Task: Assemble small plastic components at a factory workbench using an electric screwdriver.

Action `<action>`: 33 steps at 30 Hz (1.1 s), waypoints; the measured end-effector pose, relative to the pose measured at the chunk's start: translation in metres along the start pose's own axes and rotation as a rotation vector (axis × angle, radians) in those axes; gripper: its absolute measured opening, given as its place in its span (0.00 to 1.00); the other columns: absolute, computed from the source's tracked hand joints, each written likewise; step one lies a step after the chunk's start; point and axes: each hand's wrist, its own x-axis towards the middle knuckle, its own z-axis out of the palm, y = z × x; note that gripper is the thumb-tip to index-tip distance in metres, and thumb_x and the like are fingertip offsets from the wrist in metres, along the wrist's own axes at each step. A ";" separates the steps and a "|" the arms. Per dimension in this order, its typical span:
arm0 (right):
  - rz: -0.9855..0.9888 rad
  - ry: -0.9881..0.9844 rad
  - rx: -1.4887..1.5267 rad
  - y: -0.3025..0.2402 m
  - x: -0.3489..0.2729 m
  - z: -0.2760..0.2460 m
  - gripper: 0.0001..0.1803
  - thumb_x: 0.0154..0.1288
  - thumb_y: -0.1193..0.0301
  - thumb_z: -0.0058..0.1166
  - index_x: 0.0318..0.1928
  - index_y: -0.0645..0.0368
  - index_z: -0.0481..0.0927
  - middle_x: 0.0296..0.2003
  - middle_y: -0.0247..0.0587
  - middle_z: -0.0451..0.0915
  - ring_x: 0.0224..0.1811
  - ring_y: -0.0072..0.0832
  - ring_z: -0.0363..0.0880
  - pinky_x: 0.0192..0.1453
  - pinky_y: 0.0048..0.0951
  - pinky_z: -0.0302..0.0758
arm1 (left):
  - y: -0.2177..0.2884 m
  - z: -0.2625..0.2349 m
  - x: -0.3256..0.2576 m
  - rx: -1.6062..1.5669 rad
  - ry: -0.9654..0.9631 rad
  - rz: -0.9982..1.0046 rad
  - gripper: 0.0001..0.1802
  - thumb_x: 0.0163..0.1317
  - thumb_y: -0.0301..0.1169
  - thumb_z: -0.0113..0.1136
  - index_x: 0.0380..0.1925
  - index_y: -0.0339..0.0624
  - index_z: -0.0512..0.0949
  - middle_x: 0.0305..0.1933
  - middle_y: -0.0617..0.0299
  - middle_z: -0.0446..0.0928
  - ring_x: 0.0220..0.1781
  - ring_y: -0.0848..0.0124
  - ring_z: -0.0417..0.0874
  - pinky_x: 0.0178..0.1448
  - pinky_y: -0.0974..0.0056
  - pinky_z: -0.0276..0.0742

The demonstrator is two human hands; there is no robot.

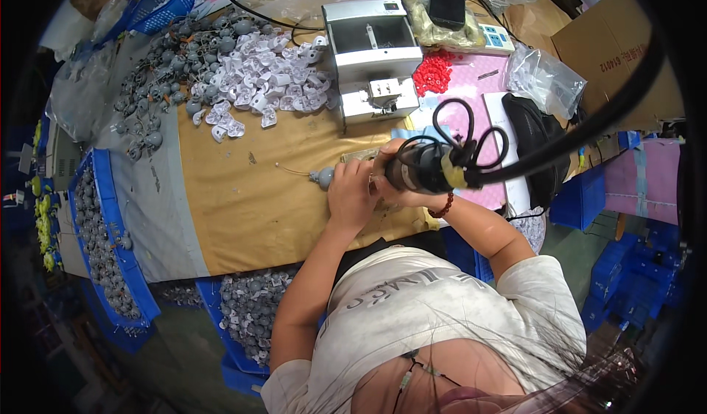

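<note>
My left hand is closed just above the tan table cover. From its left side sticks out a grey ball-shaped part with a thin wire tail; my fingers hide the rest of it. My right hand wraps round a black cylindrical power screwdriver, which hangs from a thick cord and covers much of that hand. The two hands meet at the fingertips, and the tool's tip is out of sight. Behind them, a flat block lies partly covered by my fingers.
White plastic pieces and grey ball parts heap at the back left. A white-and-black machine stands behind my hands, with red pieces beside it. Blue crates of grey parts flank the table. A black bag lies right.
</note>
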 end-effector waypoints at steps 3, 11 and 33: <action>0.105 0.100 -0.153 0.003 0.006 -0.006 0.26 0.59 0.82 0.62 0.57 0.59 0.68 0.38 0.37 0.77 0.34 0.24 0.78 0.39 0.26 0.78 | -0.001 0.006 -0.003 0.077 -0.017 -0.042 0.22 0.49 0.29 0.70 0.47 0.47 0.76 0.47 0.59 0.75 0.49 0.52 0.76 0.50 0.51 0.76; 0.384 0.557 -0.336 0.030 0.027 -0.086 0.33 0.65 0.73 0.65 0.67 0.65 0.66 0.48 0.39 0.78 0.48 0.25 0.77 0.54 0.28 0.75 | 0.005 0.004 -0.004 0.046 -0.009 -0.065 0.23 0.54 0.29 0.69 0.52 0.42 0.78 0.55 0.58 0.76 0.54 0.51 0.75 0.56 0.53 0.75; 0.560 0.427 -0.027 0.059 -0.003 0.006 0.09 0.80 0.70 0.48 0.44 0.64 0.73 0.25 0.39 0.82 0.30 0.23 0.84 0.34 0.26 0.78 | 0.004 0.009 -0.011 0.042 0.039 -0.016 0.18 0.57 0.29 0.68 0.49 0.42 0.79 0.43 0.55 0.80 0.44 0.52 0.79 0.49 0.52 0.76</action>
